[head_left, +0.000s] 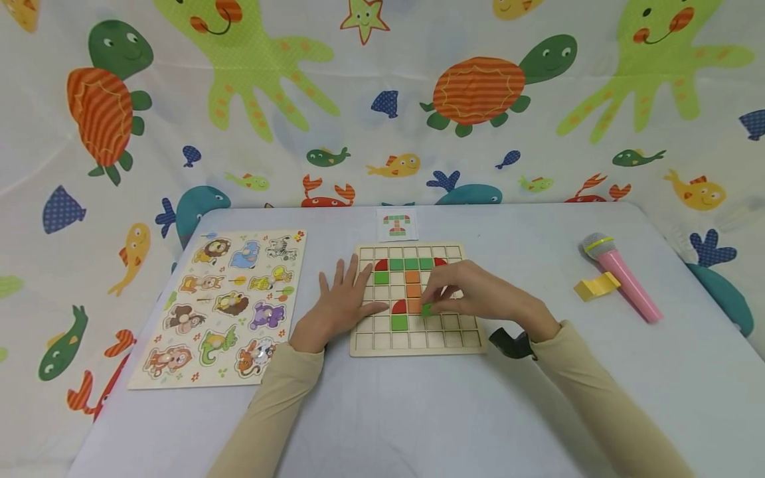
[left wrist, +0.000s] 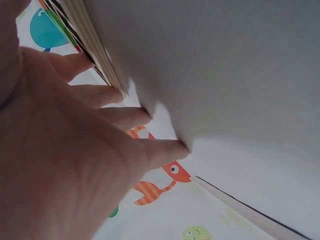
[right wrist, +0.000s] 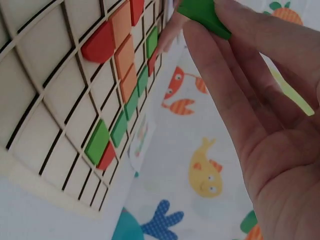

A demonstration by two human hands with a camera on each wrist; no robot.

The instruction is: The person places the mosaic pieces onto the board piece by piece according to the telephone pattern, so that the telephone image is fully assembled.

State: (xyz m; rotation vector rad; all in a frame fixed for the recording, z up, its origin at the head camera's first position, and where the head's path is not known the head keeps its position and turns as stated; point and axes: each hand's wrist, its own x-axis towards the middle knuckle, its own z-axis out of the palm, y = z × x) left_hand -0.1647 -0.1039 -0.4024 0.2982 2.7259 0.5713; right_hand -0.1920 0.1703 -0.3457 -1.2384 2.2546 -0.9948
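Observation:
My right hand (head_left: 475, 291) pinches a green square tile (right wrist: 205, 17) between thumb and fingers, over the lower middle of a wooden grid board (head_left: 436, 340). In the right wrist view the tile is held off the board's surface. On the grid lie several green tiles (head_left: 399, 322), a column of orange tiles (head_left: 413, 291) and red quarter-round tiles (head_left: 399, 307). Fingers spread, my left hand (head_left: 340, 307) lies at the board's left side, its thumb reaching over the edge. From the left wrist view only the hand (left wrist: 65, 140) and the table surface are clear.
A small pattern card (head_left: 397, 225) lies behind the board. To the left is an animal puzzle board (head_left: 197, 380). A pink toy microphone (head_left: 630, 285) and a yellow block (head_left: 596, 287) lie at the right. A printed cloth hangs behind the table.

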